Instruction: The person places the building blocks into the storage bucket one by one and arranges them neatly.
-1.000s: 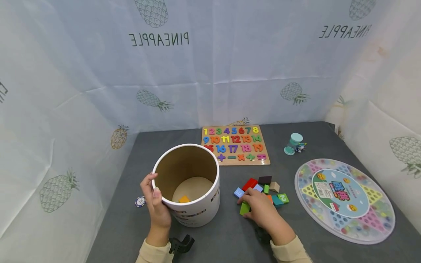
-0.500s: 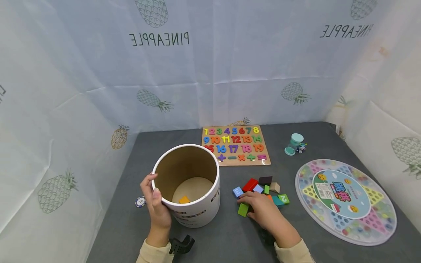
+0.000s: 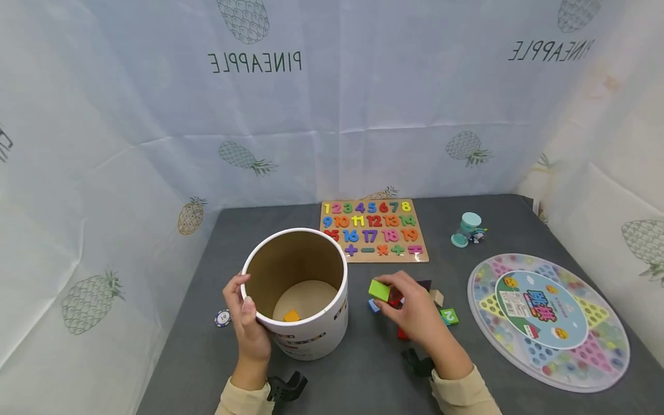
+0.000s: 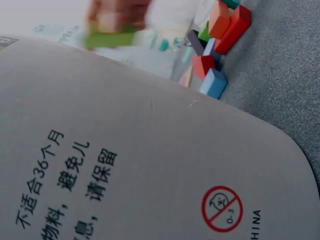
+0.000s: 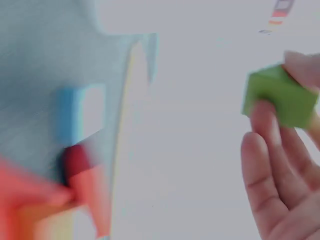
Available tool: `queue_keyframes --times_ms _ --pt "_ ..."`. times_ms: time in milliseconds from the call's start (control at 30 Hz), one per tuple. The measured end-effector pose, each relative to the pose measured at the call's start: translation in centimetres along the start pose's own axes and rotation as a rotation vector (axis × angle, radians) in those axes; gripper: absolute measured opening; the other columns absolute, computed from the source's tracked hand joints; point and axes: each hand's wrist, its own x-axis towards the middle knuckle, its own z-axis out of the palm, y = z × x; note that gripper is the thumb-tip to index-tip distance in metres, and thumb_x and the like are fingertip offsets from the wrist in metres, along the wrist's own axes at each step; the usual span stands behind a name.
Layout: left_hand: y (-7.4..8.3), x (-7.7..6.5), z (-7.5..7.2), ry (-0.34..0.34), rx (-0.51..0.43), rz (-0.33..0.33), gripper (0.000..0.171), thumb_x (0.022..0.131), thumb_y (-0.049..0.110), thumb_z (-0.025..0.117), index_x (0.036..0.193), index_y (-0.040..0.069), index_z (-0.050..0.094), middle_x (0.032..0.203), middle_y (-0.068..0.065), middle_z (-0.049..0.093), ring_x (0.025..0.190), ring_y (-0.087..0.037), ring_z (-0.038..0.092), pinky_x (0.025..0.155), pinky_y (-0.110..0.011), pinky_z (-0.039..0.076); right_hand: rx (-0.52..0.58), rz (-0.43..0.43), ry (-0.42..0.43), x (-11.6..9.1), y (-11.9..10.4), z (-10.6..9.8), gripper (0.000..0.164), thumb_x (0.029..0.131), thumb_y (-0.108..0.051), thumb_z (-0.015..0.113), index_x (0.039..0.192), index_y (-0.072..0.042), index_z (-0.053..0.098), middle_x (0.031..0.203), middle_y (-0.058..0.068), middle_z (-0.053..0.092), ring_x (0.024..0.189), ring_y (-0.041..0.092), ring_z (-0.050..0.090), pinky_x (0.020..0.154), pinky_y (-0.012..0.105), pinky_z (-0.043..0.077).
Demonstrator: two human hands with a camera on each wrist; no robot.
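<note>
My left hand (image 3: pixel 246 325) grips the near left rim of a white round bucket (image 3: pixel 321 340), thumb outside and fingertips over the edge. Inside, on the bucket's floor, lies an orange block (image 3: pixel 291 316). Pinched between thumb and fingers of my right hand (image 3: pixel 415 305) is a green block (image 3: pixel 379 290), lifted over the pile right of the bucket. That same green block (image 5: pixel 282 97) shows close up in the right wrist view. Below the hand are loose blocks, partly hidden: a blue block (image 4: pixel 214 83), a red block (image 4: pixel 234 30) and a green block with a 2 (image 3: pixel 449 316).
A number puzzle board (image 3: pixel 373 256) lies at the back. Behind right stand a teal hourglass (image 3: pixel 466 229) and a small figurine (image 3: pixel 478 235). A round Chinese checkers set (image 3: pixel 550 311) covers the right side. Left of the bucket lies a poker chip (image 3: pixel 222 318).
My right hand has taken hold of the green block and raised it off the table, up from the pile. The left hand and bucket have stayed in place.
</note>
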Motion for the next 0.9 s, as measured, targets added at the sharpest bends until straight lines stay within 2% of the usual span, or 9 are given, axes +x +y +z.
queue_keyframes --times_ms 100,200,300,367,467,567,733,900 --pt "0.1 0.0 -0.1 0.003 0.002 0.002 0.048 0.094 0.023 0.033 0.132 -0.007 0.028 0.133 -0.028 0.032 0.117 -0.045 0.034 0.089 -0.046 0.032 0.113 -0.045 0.110 1.1 -2.1 -1.0 0.051 0.077 -0.015 0.080 0.123 -0.019 0.058 0.106 -0.009 0.055 0.088 0.008 0.057 0.076 0.029 0.053" --pt "0.1 0.0 -0.1 0.004 0.002 -0.003 0.048 0.093 0.022 0.033 0.132 -0.007 0.028 0.132 -0.030 0.032 0.117 -0.045 0.034 0.089 -0.045 0.033 0.262 -0.124 0.168 2.2 -4.7 -1.6 0.051 0.080 -0.009 0.076 0.126 -0.013 0.054 0.111 -0.002 0.056 0.093 0.012 0.061 0.081 0.033 0.052" --pt "0.2 0.0 -0.1 -0.001 -0.001 -0.013 0.048 0.093 0.022 0.033 0.132 -0.006 0.028 0.132 -0.030 0.032 0.117 -0.045 0.034 0.089 -0.043 0.035 0.377 -0.229 0.148 3.4 -7.5 -1.7 0.050 0.080 -0.005 0.075 0.124 -0.011 0.052 0.111 0.002 0.057 0.097 0.016 0.062 0.085 0.037 0.050" --pt "0.3 0.0 -0.1 -0.006 0.004 -0.019 0.048 0.093 0.022 0.032 0.132 -0.006 0.028 0.132 -0.030 0.032 0.118 -0.046 0.034 0.089 -0.043 0.035 0.406 -0.277 0.107 4.1 -9.3 -1.5 0.049 0.081 -0.006 0.074 0.123 -0.012 0.051 0.110 0.001 0.057 0.099 0.015 0.060 0.086 0.036 0.050" --pt "0.3 0.1 0.0 -0.012 0.031 -0.028 0.048 0.093 0.022 0.032 0.132 -0.006 0.027 0.133 -0.028 0.033 0.118 -0.046 0.033 0.089 -0.044 0.033 0.396 -0.323 0.050 5.2 -11.3 -0.7 0.051 0.081 -0.009 0.075 0.124 -0.015 0.049 0.111 -0.002 0.056 0.102 0.012 0.058 0.086 0.034 0.049" --pt "0.4 0.2 0.0 -0.012 0.061 -0.039 0.048 0.093 0.023 0.032 0.132 -0.006 0.027 0.133 -0.025 0.034 0.118 -0.044 0.033 0.089 -0.048 0.031 0.314 -0.336 0.011 6.0 -12.3 0.3 0.051 0.080 -0.013 0.076 0.124 -0.016 0.050 0.110 -0.004 0.056 0.101 0.009 0.056 0.084 0.030 0.049" --pt "0.5 0.1 0.0 -0.009 0.099 -0.056 0.048 0.093 0.024 0.031 0.131 -0.005 0.027 0.133 -0.021 0.034 0.118 -0.040 0.034 0.088 -0.050 0.030 0.110 -0.340 -0.035 6.6 -12.7 1.6 0.046 0.078 -0.022 0.079 0.117 -0.017 0.056 0.106 -0.008 0.060 0.092 0.004 0.057 0.078 0.024 0.049" --pt "0.6 0.0 0.0 -0.005 0.103 -0.052 0.048 0.094 0.025 0.031 0.132 -0.005 0.027 0.132 -0.022 0.034 0.117 -0.043 0.033 0.087 -0.049 0.031 0.040 -0.325 -0.087 6.5 -13.0 1.5 0.045 0.076 -0.024 0.080 0.115 -0.017 0.059 0.103 -0.010 0.061 0.089 0.005 0.057 0.075 0.023 0.049"
